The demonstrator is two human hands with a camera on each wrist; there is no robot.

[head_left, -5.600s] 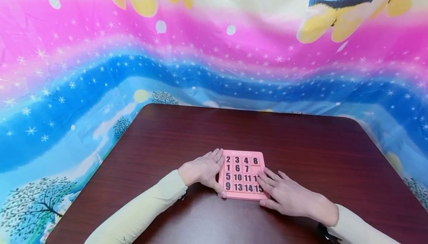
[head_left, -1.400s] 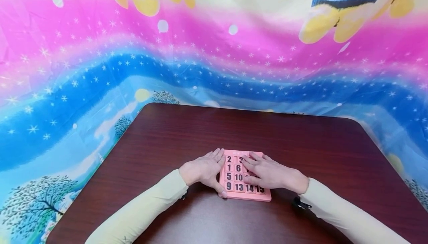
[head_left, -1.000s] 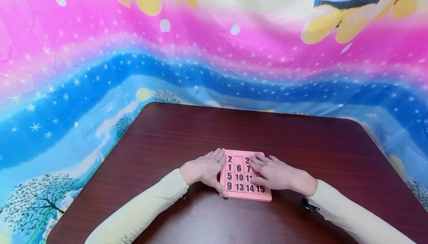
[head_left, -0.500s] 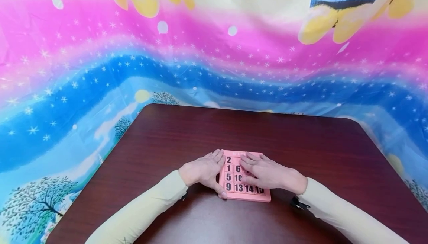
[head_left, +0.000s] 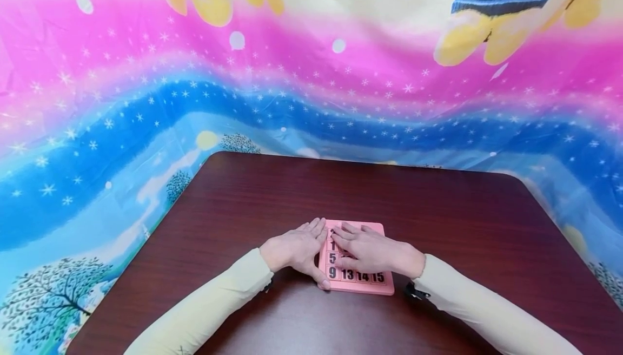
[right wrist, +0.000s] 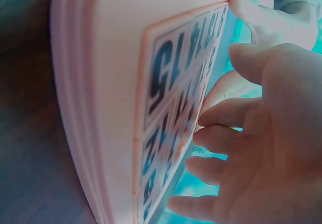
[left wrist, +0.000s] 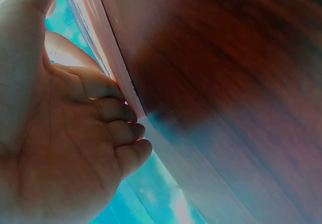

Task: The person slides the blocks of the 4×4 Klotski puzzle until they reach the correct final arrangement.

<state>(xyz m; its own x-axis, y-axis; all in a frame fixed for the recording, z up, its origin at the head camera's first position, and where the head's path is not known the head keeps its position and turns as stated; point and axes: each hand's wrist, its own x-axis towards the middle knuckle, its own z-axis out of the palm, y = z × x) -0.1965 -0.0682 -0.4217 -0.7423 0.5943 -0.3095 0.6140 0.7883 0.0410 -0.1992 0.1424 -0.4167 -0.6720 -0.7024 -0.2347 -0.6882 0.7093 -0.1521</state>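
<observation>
A pink sliding number puzzle (head_left: 360,288) lies flat on the table, its black-numbered tiles facing up. My left hand (head_left: 294,247) steadies its left side, the thumb at the near corner and the fingers along the edge. In the left wrist view, the fingertips of the left hand (left wrist: 75,128) touch the puzzle's side (left wrist: 111,48). Over the upper tiles lies my right hand (head_left: 372,249), fingers extended to the left, fingertips by the 2 tile. It hides most of the upper rows. The right wrist view shows the right hand (right wrist: 271,148) at the tiled face of the puzzle (right wrist: 115,83).
The dark reddish-brown table (head_left: 272,192) extends around the puzzle. A colourful printed cloth (head_left: 311,73) hangs behind the table and along its sides.
My right hand has gone from the puzzle's right edge onto the tiles, then farther left. The 3 tile slid right, leaving a gap beside the 2, now covered. My left hand stays put.
</observation>
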